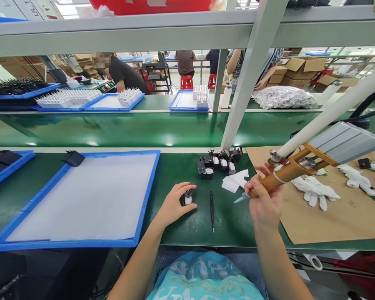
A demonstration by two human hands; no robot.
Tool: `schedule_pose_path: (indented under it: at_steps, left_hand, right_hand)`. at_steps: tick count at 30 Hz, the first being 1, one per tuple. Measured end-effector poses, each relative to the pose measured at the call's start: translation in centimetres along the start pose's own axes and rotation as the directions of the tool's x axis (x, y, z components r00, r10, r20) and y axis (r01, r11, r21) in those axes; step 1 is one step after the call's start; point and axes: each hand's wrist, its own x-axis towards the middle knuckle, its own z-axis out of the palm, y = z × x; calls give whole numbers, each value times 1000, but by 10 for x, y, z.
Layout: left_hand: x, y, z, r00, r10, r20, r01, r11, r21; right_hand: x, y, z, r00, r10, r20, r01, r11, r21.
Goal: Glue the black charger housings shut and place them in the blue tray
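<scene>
My left hand is closed around a small black plastic housing with a white part inside, low over the green bench. In my right hand is a brown glue dispensing gun, its pale blue nozzle pointing down and left. The nozzle is apart from the housing. A pair of black tweezers lies between my hands. Behind them sits a cluster of similar black housings, several with white parts and wires. White paper pieces lie beside the cluster.
A blue-rimmed white tray lies at left, with one black housing on its corner. Brown cardboard with white gloves covers the right side. A slanted metal post rises ahead. People sit and stand beyond the green conveyor.
</scene>
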Motion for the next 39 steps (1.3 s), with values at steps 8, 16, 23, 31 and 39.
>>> schedule_pose_path:
  at_steps: [8, 16, 23, 31, 39]
  left_hand:
    - [-2, -11, 6, 995, -90, -41, 76, 961, -266]
    - [-2, -8, 8, 1000, 5, 22, 0, 976, -219]
    - [-4, -6, 12, 999, -31, 16, 33, 985, -172]
    - [-2, 4, 14, 998, -68, -8, 68, 997, -23]
    - [3, 31, 23, 868, 447, -217, -403, 889, 216]
  right_hand:
    - [-1, -1, 0, 1000, -5, -3, 5, 1000, -14]
    - [-1, 1, 5, 999, 32, 15, -32, 999, 29]
    - [1, 4, -1, 1000, -5, 7, 5, 1000, 4]
    - [25, 17, -29, 992, -102, -79, 85, 977, -193]
    - [61, 29, -57, 991, -96, -89, 69, 960, -273]
